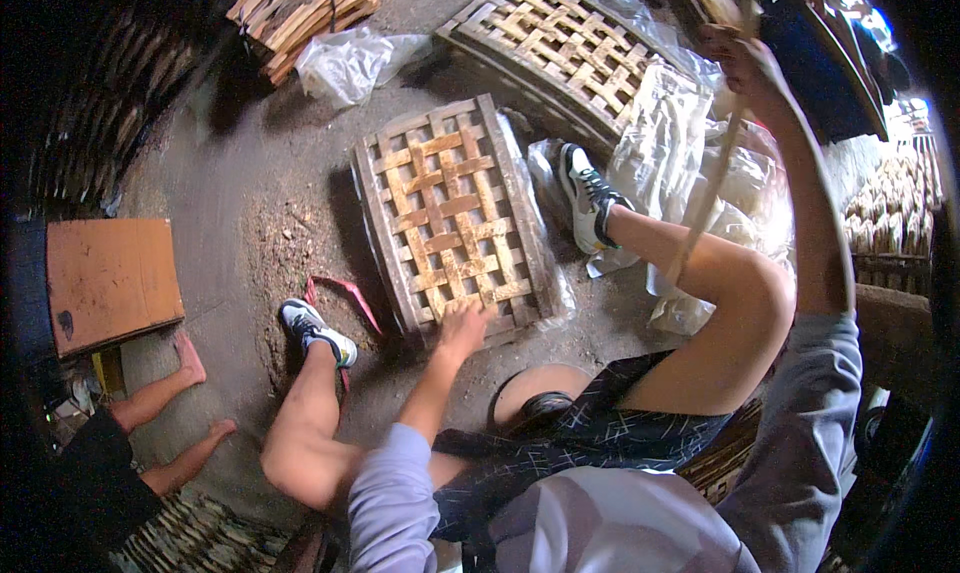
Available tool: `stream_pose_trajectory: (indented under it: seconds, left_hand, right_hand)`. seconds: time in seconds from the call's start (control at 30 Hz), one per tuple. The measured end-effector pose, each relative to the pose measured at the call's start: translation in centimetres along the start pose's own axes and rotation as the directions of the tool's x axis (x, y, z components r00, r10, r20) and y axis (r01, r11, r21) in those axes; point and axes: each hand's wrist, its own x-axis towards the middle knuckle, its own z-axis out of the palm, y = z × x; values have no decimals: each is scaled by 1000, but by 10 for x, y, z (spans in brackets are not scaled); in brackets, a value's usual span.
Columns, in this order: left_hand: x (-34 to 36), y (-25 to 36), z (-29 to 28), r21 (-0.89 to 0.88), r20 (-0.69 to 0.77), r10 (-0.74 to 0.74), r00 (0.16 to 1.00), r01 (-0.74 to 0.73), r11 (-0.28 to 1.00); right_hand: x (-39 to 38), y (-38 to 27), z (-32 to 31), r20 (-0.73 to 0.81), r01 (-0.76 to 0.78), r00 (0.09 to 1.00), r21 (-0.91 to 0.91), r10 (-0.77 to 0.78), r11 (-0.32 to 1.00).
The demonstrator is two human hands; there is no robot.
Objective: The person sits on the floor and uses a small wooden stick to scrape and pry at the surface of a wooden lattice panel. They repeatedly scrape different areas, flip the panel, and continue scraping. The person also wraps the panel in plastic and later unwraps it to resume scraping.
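Between my feet lies a framed panel of woven wooden slats, an open lattice in pale and brown strips. My left hand is at its near edge, fingers bent down around the slat ends. Raised at the far right, my right hand is closed around a long thin wooden strip. That strip slants down from the hand toward my right knee, well apart from the panel.
Another woven panel lies beyond, with clear plastic sheeting beside it. A bundle of wooden slats sits at the far left. A red strap lies near my left shoe. Another person's bare legs show beside a brown box.
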Motion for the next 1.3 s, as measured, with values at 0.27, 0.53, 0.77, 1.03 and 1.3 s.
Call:
stream_pose_trajectory:
  seconds: [0.27,0.53,0.77,1.03,1.3]
  left_hand:
    - [86,19,-51,-166,-519,-201,831,133,977]
    - [151,9,-47,-15,-528,-106,843,115,993]
    - [163,-2,-26,111,-684,168,710,-127,986]
    - [166,-9,-22,-57,-756,135,641,-270,961]
    - [184,1,-3,-224,-739,-87,668,-122,967]
  right_hand:
    - [-161,60,-130,-379,-199,916,-147,130,969]
    - [-270,147,-94,-390,-468,839,-164,379,868]
    - [-358,185,-42,-350,-661,733,-166,583,731]
    - [-435,185,-1,-282,-776,630,-177,724,606]
    - [-486,174,-2,-302,-838,545,-172,782,518]
